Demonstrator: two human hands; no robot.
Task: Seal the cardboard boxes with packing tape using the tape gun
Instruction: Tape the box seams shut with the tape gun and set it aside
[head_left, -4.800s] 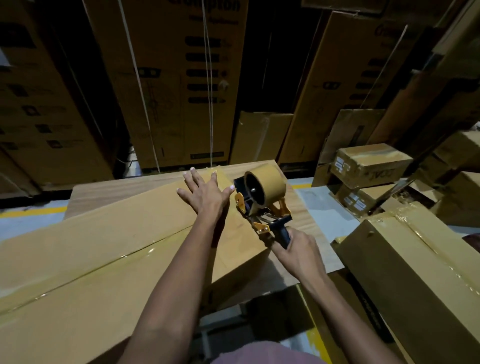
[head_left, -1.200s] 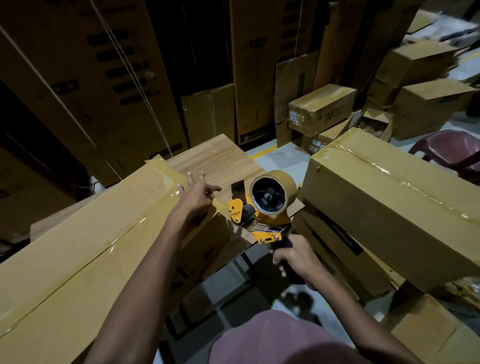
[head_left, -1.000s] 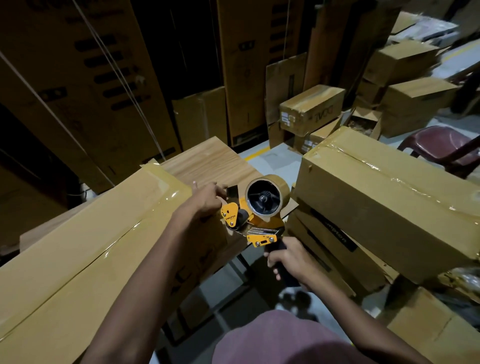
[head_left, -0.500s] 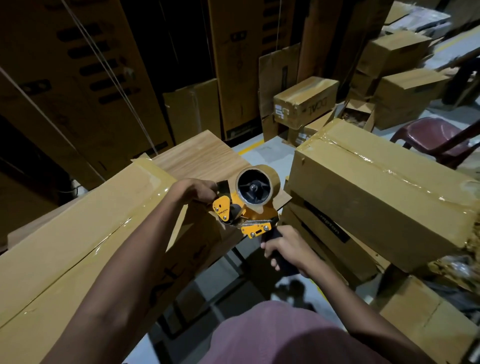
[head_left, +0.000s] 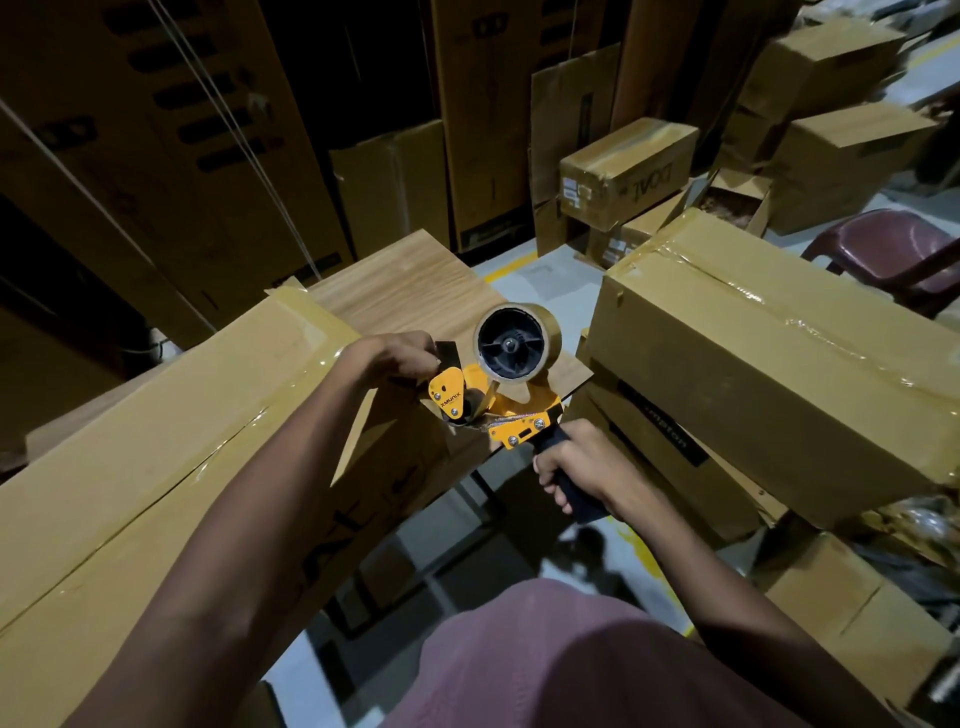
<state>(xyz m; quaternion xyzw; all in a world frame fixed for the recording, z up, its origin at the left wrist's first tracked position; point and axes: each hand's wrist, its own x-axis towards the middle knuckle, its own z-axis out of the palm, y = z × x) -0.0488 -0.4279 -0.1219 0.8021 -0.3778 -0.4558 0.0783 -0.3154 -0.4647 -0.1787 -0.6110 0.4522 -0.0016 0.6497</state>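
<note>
The tape gun (head_left: 498, 395) is being gripped by its handle in the right hand (head_left: 576, 467), while its front is being pinched by the left hand (head_left: 400, 353), just beside the long box (head_left: 156, 441) lying leftward

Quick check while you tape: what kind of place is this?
Most likely a warehouse or stockroom: tall printed cartons line the back, sealed cardboard boxes sit stacked on the floor, and a taped long box lies on a wooden table.

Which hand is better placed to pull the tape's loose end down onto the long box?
Left. The left hand already pinches at the yellow tape gun's front, beside the long cardboard box. The right hand grips the gun's dark handle.
</note>
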